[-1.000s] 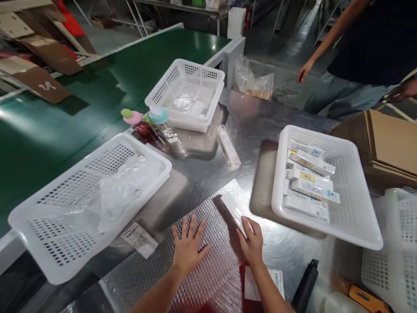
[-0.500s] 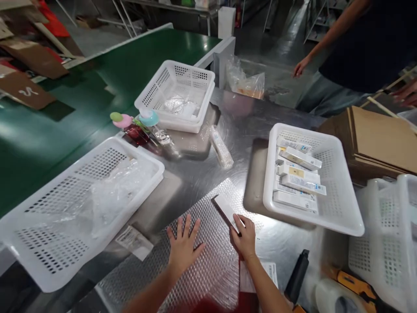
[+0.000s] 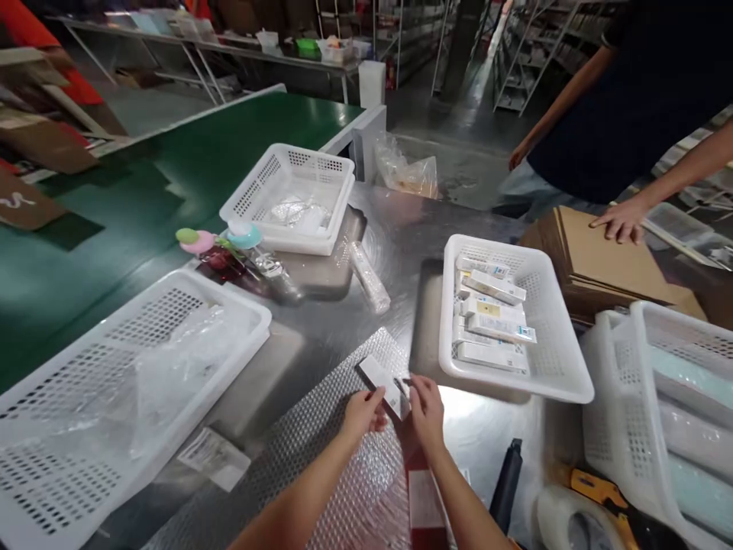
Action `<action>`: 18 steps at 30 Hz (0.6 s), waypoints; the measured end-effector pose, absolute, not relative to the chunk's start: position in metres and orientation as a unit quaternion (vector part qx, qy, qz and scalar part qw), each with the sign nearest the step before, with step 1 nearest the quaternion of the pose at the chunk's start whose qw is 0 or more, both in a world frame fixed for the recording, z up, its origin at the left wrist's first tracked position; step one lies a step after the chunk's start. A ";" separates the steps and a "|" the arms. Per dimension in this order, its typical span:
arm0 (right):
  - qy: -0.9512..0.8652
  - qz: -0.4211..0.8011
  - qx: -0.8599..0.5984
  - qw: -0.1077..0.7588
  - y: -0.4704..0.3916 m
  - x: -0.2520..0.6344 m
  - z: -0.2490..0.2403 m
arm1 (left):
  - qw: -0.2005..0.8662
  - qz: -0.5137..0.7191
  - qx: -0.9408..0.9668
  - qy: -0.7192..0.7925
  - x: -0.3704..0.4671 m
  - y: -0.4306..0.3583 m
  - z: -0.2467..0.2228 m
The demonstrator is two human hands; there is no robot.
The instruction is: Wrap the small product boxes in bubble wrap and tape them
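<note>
A slim white box (image 3: 379, 380) lies on a sheet of bubble wrap (image 3: 321, 439) on the metal table. My left hand (image 3: 364, 415) is closed at the box's near left side, thumb on its top. On the other side, my right hand (image 3: 427, 409) pinches the bubble wrap's right edge close to the box; its fingertips are partly hidden. A white basket (image 3: 564, 378) to the right holds several similar slim boxes. Beyond the sheet lies a bubble-wrapped packet (image 3: 369, 276).
White baskets with clear plastic stand at left (image 3: 252, 336) and back (image 3: 340, 229). Bottles (image 3: 269, 263) stand between them. A tape roll (image 3: 573, 523) and black-handled tool (image 3: 506, 485) lie at right. A person's hand (image 3: 624, 218) rests on stacked cardboard (image 3: 607, 260).
My left hand has gone from lying spread on the bubble wrap to gripping the box. My right hand has moved off the box to the sheet's edge. The other person's hand now touches the cardboard.
</note>
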State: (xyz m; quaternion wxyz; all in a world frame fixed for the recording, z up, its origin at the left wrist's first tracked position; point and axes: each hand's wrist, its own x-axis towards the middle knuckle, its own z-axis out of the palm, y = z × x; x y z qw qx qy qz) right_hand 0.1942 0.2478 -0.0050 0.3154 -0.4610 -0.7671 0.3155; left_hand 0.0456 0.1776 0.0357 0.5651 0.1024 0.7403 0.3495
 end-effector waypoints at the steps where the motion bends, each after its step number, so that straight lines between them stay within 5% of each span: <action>1: -0.760 0.302 -0.490 0.302 0.258 0.192 -0.003 | 0.574 0.372 0.068 0.726 0.049 0.185 0.031; 9: -0.796 0.223 -0.560 0.047 0.317 0.164 0.014 | 0.545 0.400 0.048 0.735 0.045 0.190 0.010; 18: -0.847 0.291 -0.413 0.163 0.237 0.150 0.032 | 0.501 0.408 0.092 0.758 0.046 0.192 -0.006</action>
